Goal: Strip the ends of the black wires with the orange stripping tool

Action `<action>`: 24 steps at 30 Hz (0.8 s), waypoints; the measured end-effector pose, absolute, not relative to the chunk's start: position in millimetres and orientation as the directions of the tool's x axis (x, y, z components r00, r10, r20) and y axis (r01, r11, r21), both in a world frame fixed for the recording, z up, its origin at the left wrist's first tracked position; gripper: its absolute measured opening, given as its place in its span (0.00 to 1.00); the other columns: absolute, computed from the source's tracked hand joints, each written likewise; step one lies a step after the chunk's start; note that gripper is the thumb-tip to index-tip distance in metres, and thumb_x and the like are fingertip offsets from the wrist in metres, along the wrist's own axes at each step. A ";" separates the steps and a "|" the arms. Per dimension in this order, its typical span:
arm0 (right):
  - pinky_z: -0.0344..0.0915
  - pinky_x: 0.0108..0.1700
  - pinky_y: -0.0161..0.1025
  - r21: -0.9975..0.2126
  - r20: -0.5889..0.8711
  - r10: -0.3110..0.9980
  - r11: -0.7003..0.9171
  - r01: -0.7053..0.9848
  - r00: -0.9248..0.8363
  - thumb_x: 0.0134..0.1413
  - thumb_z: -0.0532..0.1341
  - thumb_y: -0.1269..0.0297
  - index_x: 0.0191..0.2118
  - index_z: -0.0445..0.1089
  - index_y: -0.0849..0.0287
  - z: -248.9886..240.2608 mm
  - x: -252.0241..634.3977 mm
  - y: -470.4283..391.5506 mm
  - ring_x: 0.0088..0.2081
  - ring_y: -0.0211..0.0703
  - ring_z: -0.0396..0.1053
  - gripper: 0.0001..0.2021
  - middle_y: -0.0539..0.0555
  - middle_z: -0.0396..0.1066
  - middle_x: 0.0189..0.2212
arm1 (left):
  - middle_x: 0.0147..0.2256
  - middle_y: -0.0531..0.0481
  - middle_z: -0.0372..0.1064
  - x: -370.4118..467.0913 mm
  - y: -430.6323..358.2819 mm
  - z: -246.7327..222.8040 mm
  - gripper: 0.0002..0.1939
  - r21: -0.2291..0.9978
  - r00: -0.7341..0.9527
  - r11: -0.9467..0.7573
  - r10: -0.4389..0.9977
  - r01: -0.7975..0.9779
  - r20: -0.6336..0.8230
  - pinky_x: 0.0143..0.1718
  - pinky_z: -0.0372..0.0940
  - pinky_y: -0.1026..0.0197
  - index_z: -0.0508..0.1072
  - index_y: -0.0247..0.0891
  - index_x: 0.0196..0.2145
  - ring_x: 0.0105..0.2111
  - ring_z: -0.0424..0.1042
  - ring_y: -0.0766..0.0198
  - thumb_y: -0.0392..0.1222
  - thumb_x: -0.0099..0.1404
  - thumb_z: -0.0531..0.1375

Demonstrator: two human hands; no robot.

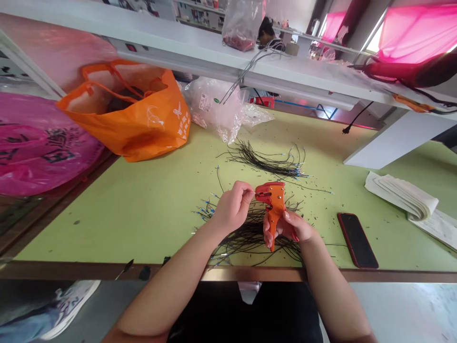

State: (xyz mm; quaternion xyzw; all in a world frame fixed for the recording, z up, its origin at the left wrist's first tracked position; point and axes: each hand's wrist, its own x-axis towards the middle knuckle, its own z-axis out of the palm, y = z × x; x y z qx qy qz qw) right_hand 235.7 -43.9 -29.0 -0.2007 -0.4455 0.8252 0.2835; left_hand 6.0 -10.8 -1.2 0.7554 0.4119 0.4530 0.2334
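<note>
In my right hand is an orange and red wire stripper, its handles gripped and its head pointing left. My left hand is closed in a pinch right at the stripper's jaws, on a thin black wire whose blue-tipped end sticks up behind the hand. Fingers hide most of that wire. Under both hands lies a spread heap of black wires, several with blue and silvery ends. A second bundle of black wires rests farther back on the green tabletop.
To the right are a red-edged phone and a folded strip of white paper. An orange bag, a pink plastic bag and clear plastic bags stand back left. A white shelf crosses above; black scraps dot the table.
</note>
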 end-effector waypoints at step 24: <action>0.73 0.31 0.37 -0.858 -0.053 0.716 -0.389 -0.334 -0.696 0.64 0.60 0.40 0.41 0.72 0.64 -25.9 222.8 -47.7 0.29 0.44 0.77 0.26 0.55 0.75 0.28 | 0.23 0.58 0.65 8.7 -9.1 -2.6 0.08 0.769 0.216 -0.520 0.854 0.372 0.473 0.23 0.55 0.63 0.62 0.42 0.42 0.18 0.63 0.66 0.47 0.76 0.49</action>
